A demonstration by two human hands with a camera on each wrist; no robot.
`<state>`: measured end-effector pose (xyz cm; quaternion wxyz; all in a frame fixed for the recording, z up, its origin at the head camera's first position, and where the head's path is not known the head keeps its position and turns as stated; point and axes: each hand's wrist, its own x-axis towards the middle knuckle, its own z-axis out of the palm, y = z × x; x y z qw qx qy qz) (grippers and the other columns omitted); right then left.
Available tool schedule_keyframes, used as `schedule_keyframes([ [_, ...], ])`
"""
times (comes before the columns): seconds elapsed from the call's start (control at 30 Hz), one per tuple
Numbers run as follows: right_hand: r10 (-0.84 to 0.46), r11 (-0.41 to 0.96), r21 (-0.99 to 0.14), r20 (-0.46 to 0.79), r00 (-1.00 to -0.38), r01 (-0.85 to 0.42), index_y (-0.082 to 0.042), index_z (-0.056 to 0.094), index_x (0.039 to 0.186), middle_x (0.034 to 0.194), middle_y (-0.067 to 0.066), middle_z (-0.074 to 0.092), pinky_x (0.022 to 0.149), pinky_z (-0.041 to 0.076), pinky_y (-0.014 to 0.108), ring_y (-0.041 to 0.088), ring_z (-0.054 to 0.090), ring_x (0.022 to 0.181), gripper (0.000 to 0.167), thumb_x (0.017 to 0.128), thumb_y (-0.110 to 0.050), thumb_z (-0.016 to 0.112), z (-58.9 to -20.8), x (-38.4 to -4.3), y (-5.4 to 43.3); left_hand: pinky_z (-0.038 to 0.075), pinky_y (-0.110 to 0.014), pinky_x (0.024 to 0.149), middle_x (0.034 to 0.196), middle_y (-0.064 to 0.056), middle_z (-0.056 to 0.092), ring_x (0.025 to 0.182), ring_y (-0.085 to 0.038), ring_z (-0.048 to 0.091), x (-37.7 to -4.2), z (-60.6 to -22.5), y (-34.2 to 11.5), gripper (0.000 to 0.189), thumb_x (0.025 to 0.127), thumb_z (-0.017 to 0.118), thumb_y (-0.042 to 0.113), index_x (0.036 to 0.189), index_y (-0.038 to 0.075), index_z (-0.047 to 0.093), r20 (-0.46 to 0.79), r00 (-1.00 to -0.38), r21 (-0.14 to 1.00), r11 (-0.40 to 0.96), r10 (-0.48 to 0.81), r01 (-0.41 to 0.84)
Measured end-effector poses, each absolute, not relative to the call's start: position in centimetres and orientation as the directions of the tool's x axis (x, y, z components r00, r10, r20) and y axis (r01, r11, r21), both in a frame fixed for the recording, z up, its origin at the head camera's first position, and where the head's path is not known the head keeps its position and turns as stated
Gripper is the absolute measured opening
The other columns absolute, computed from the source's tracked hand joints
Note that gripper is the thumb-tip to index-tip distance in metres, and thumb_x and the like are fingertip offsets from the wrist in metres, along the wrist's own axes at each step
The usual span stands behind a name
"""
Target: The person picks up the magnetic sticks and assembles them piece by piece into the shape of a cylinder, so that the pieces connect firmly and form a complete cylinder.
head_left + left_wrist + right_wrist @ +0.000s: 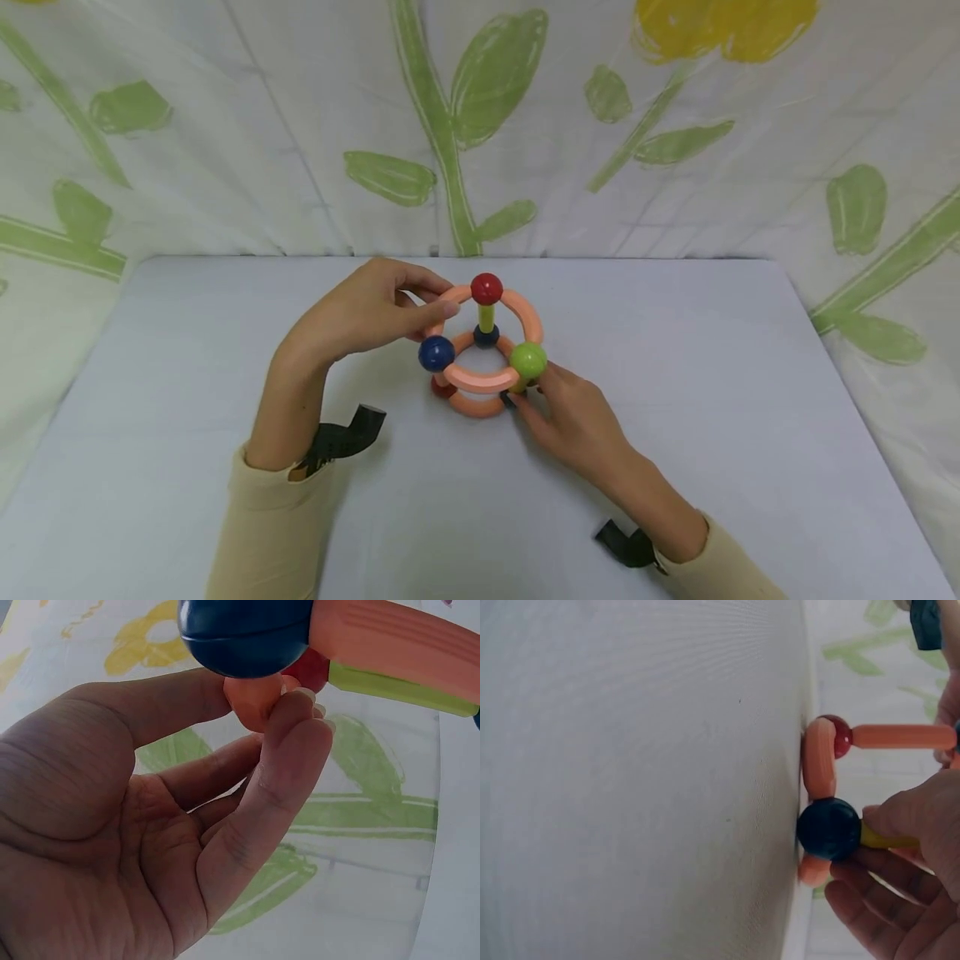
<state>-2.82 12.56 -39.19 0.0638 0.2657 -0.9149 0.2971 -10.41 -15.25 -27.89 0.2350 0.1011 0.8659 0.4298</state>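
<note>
A toy frame of balls and rods stands on the table, with one ring above another. Its upper ring joins a red ball, a blue ball and a green ball by curved orange rods. My left hand pinches the curved orange rod between the red and blue balls. At the lower right, my right hand pinches a yellow rod just above a dark blue ball. A yellow-green rod stands upright at the back. The right fingers partly hide the lower right corner.
The white tabletop extends around the toy. Behind it hangs a pale cloth painted with green leaves and yellow flowers. Black wrist mounts jut from both forearms above the table.
</note>
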Motion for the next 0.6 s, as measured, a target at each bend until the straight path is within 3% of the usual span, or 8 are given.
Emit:
schedule_keyframes([
  [0.13,-0.449,0.683,-0.508,0.273,-0.850,-0.524,-0.011,0.055,0.151,0.104,0.005,0.076,0.077,0.064,0.036,0.020,0.077,0.092,0.065,0.092,-0.012,0.082,-39.18,-2.86,12.52,0.057,-0.042,0.095,0.096,0.000,0.081,0.091,-0.018,0.078,-10.35,-27.77,-15.27,0.041,0.097,0.070,0.058,0.125,0.028,0.076,-0.321,-0.871,0.800,0.599,0.373,-0.039],
  [0.37,-0.453,0.680,-0.528,0.243,-0.858,-0.509,-0.007,0.066,0.130,0.103,0.006,0.078,0.079,0.064,0.038,0.021,0.078,0.092,0.045,0.090,-0.013,0.084,-39.11,-3.16,12.66,0.057,-0.047,0.101,0.099,-0.001,0.081,0.093,-0.018,0.079,-10.33,-28.08,-15.37,0.041,0.098,0.070,0.056,0.126,0.026,0.076,-0.342,-0.862,0.805,0.591,0.374,-0.063],
  [0.53,-0.465,0.666,-0.550,0.221,-0.857,-0.504,-0.010,0.068,0.133,0.103,0.004,0.077,0.081,0.064,0.038,0.020,0.077,0.092,0.048,0.089,-0.016,0.086,-38.98,-3.45,12.92,0.057,-0.045,0.099,0.099,-0.002,0.079,0.096,-0.019,0.078,-10.38,-28.30,-15.49,0.040,0.100,0.067,0.056,0.123,0.024,0.076,-0.339,-0.858,0.806,0.590,0.386,-0.053],
  [0.6,-0.472,0.669,-0.550,0.205,-0.857,-0.500,-0.011,0.069,0.132,0.102,0.003,0.076,0.081,0.063,0.038,0.020,0.075,0.092,0.047,0.089,-0.017,0.087,-38.83,-3.58,13.19,0.057,-0.046,0.100,0.108,-0.003,0.078,0.102,-0.021,0.076,-10.41,-28.37,-15.77,0.042,0.103,0.062,0.055,0.127,0.022,0.074,-0.318,-0.861,0.799,0.602,0.397,-0.017],
])
